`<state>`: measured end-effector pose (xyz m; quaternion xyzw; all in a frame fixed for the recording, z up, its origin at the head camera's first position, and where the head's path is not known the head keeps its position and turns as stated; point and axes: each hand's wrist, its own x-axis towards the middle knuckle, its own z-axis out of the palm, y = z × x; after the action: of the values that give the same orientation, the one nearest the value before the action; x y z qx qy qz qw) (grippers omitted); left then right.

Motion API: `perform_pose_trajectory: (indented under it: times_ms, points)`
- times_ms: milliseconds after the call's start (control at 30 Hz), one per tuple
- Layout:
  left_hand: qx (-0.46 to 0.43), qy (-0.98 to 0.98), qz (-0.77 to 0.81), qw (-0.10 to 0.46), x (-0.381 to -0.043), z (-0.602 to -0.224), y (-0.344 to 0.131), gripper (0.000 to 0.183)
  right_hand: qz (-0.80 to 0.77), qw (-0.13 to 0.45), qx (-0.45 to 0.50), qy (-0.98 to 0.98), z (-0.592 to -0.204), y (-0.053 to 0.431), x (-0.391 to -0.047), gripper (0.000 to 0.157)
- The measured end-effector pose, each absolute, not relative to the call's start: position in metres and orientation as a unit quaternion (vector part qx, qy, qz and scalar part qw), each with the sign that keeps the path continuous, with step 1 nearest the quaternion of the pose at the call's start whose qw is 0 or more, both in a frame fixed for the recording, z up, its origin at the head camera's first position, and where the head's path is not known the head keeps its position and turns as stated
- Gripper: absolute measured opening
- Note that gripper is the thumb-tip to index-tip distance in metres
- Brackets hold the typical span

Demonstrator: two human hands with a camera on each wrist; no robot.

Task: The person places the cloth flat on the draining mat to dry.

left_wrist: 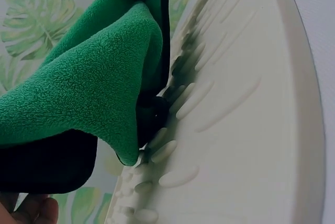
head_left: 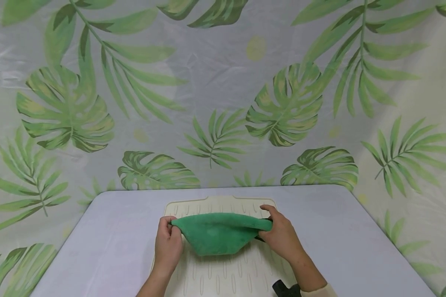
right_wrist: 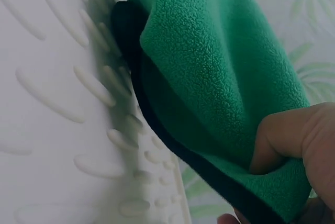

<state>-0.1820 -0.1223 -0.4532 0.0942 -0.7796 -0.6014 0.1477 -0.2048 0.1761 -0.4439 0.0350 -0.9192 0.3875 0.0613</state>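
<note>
A green plush cloth (head_left: pixel 219 233) with a dark edging hangs folded between both hands, over a cream ribbed board (head_left: pixel 223 272). My left hand (head_left: pixel 168 243) pinches its left end between thumb and fingers. At the other end, my right hand (head_left: pixel 282 235) grips the cloth with the thumb on the near side and the index finger raised. In the right wrist view, the thumb (right_wrist: pixel 285 135) presses into the fleecy green face. The left wrist view shows the cloth (left_wrist: pixel 94 82) draped in a fold, its dark underside showing at the lower left.
The board lies on a white table (head_left: pixel 115 239), its raised ribs facing up. A black object (head_left: pixel 286 288) is by the right forearm at the bottom edge. Behind the table hangs a leaf-patterned curtain (head_left: pixel 215 82).
</note>
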Motion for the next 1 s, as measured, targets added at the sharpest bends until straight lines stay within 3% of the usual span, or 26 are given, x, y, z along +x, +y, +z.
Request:
perform_pose_trajectory:
  times_ms: [600,867,1000]
  points:
    - [0.077,-0.773,-0.61,0.156,-0.1825,-0.4561,-0.1238,0.023,0.393,0.053,0.042,-0.917,-0.4433,0.1794,-0.2033,0.071]
    - [0.085,-0.789,-0.582,0.176,-0.184,-0.4569,-0.1218,0.021,0.36,0.02,0.031,-0.932,-0.4464,0.1832,-0.2049,0.076]
    - [0.096,-0.797,-0.572,0.171,-0.1854,-0.4585,-0.1228,0.021,0.307,-0.016,0.03,-0.951,-0.4459,0.1852,-0.2048,0.071]
